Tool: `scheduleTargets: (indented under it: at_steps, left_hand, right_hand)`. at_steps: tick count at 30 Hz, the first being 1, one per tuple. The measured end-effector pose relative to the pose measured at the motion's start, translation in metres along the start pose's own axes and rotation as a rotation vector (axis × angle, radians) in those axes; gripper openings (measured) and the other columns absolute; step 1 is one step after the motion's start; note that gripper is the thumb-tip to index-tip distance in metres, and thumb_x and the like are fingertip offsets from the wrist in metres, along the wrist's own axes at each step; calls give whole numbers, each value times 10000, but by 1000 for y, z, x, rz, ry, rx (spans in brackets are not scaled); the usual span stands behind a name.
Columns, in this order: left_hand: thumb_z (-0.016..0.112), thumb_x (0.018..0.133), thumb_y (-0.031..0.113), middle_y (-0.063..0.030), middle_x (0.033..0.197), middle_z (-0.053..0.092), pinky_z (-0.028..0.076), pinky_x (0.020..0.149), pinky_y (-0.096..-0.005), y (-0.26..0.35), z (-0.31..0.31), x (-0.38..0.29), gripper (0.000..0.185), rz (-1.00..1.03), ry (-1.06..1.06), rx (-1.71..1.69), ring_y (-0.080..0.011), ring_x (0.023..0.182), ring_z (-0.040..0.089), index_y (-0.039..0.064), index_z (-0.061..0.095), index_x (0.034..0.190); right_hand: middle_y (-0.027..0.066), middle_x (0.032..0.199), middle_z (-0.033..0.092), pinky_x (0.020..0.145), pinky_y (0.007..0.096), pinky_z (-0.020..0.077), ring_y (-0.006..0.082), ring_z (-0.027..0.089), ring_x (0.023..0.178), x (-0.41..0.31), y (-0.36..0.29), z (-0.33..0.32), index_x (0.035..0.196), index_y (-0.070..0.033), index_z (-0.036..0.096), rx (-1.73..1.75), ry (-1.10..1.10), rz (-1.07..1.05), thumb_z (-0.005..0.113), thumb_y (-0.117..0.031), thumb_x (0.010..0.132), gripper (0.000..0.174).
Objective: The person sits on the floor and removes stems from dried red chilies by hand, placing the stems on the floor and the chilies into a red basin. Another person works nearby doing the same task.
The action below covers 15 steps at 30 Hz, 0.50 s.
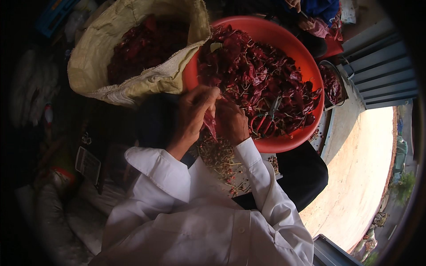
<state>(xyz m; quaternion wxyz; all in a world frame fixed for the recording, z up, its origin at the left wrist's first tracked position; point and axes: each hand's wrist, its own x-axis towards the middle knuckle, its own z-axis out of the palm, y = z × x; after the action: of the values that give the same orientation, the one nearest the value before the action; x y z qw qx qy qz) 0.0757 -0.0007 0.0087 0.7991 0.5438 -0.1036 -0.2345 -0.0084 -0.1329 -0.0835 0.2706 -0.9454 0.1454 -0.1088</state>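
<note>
My left hand (196,108) grips a dried red chili pepper (210,124), whose tip hangs down below the fingers. My right hand (233,121) meets it at the near left edge of a red plastic basin (283,144). Its fingers are curled and partly in shadow, so what they hold is hidden. Many dried red chilies (256,73) with stalks fill the basin. Red-handled scissors (266,121) lie on them, just right of my right hand. A woven sack (149,81) with more dark red chilies stands open at the upper left.
Cut stalks (223,163) litter the floor between my legs. Another person's hands (304,21) are beyond the basin, at the top right. A smaller round container of chilies (331,84) sits right of the basin, near a grey-blue slatted metal panel (386,71).
</note>
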Motion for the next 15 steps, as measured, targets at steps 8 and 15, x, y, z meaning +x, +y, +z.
scheduleTargets:
  at_steps: [8,15]
  left_hand:
    - [716,1010,201,13,793,648,443,586,-217,-2,8,-4,204,-54,-63,30,-45,624,538,5,748,1061]
    - [730,1001,191,-3,797,677,481,644,-219,-5,14,-7,192,-209,-272,226,-57,668,592,7,756,1052]
  right_hand:
    - [19,1118,740,812,246,532,89,664,912,-40,24,-55,1227,19,747,879,263,520,723,-65,972,270]
    - [55,932,732,764,267,523,130,671,825,-50,16,-90,1175,64,714,1118,586,572,755,-186,963,330]
